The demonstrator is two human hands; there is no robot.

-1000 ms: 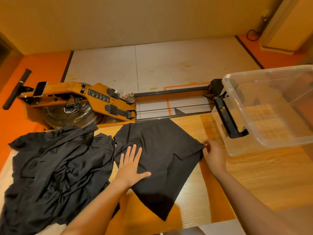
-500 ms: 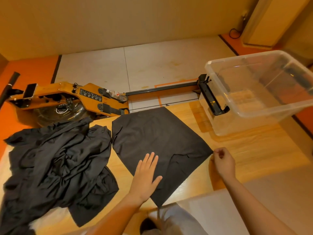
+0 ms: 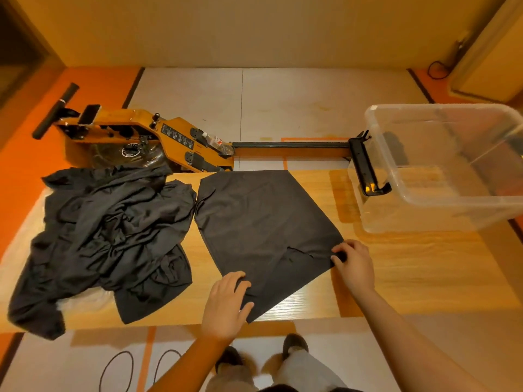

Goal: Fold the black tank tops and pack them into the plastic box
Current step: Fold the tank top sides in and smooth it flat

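Right hand point(image 3: 353, 264) pinching the tank top point(image 3: 266, 222) corner; left hand point(image 3: 226, 304) apparently gripping its near edge, fingers curled. I'm worrying an uneven lift could be spilling the fold. Plastic box point(image 3: 441, 219) sitting beyond right fingers; loose pile point(image 3: 107, 236) lying outside left fingers.

Your left hand point(image 3: 226, 304) has slid off the middle of the top point(image 3: 263, 222) down to its near edge. The fingers, spread flat a second ago, now curl onto the cloth there. Your right hand point(image 3: 353, 264), just clear of the top's right corner half a second ago, now pinches that corner.
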